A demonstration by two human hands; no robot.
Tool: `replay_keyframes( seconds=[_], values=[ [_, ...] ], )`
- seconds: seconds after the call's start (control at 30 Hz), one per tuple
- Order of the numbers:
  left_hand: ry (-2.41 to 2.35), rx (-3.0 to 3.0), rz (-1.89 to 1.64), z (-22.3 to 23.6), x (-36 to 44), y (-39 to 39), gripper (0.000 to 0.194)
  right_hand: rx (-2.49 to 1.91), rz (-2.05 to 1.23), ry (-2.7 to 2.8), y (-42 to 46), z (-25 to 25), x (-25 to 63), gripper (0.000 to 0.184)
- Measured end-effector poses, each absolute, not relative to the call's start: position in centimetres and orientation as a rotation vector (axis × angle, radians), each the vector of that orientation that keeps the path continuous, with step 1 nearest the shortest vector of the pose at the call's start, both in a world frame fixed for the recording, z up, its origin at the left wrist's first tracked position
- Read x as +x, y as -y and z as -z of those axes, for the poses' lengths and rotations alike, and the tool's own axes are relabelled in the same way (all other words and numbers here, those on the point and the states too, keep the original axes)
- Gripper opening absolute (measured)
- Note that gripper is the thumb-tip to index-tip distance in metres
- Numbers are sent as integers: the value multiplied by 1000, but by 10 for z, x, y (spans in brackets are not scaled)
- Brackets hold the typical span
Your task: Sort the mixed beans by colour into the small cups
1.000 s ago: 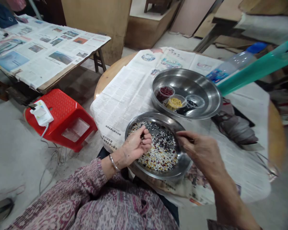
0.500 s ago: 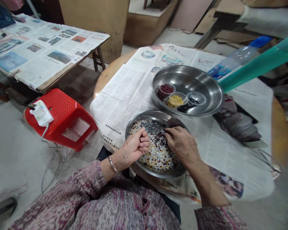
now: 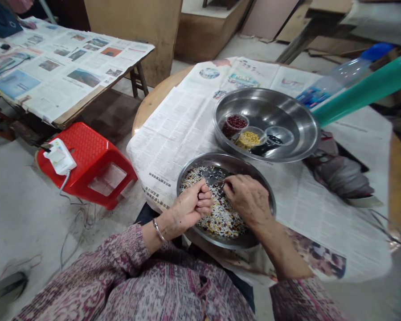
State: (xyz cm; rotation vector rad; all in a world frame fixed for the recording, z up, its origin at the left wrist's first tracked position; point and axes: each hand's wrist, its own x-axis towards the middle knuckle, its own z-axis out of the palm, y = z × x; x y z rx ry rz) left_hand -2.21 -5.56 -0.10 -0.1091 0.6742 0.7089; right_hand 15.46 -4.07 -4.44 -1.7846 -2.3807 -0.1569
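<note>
A steel basin (image 3: 270, 183) in front of me holds mixed grains (image 3: 220, 218), white with black, yellow and dark red bits. My left hand (image 3: 194, 203) is curled into a fist over its left side, palm side up; whatever the fingers hold is hidden. Over the right side of the grains, my right hand (image 3: 247, 196) has thumb and fingers drawn together in a pinch, with anything between them too small to make out. Behind stands a larger steel basin (image 3: 294, 107) with clear cups of red beans (image 3: 236, 121), yellow grains (image 3: 249, 139) and black grains (image 3: 274, 139).
Newspaper (image 3: 167, 129) covers the round table. At the right are a clear bottle (image 3: 344, 76), a long green object (image 3: 367, 91) and a crumpled grey bag (image 3: 341, 174). A red stool (image 3: 90, 151) bears a white power adapter (image 3: 60, 156). Another newspaper-covered table (image 3: 60, 67) stands left.
My right hand has shifted slightly left and up relative to the basin, still pinched. My left fist keeps its place. The view has moved a little.
</note>
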Motion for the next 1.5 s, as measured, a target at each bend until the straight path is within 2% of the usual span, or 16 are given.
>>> replay_keyframes(
  seconds=[0.23, 0.37, 0.6, 0.83, 0.97, 1.1, 1.2, 1.37, 1.5],
  values=[
    [-626, -76, -740, 11, -26, 57, 37, -1598, -185, 2251, 86, 41, 149, 24],
    [-625, -68, -746, 12, -26, 58, 36, -1789, -111, 2031, 93, 35, 170, 25],
    [-604, -62, -722, 10, -23, 59, 35, -1902, -73, 2126, 83, 45, 182, 24],
    [-633, -58, -722, 11, -23, 60, 35, -1826, -650, 2064, 94, 39, 182, 26],
    [-612, -59, -719, 11, -20, 60, 35, -1848, -444, 1933, 84, 40, 181, 27],
    [-607, -63, -712, 11, -20, 60, 34, -1812, -313, 2026, 77, 45, 173, 25],
    [-618, -66, -715, 12, -21, 61, 34, -1803, -353, 2068, 81, 46, 169, 24],
    [-626, -89, -712, 12, -20, 60, 35, -1758, -677, 2040, 85, 41, 177, 22],
    [-618, -114, -708, 7, -20, 59, 39, -1840, -479, 1891, 77, 40, 182, 25]
  ],
)
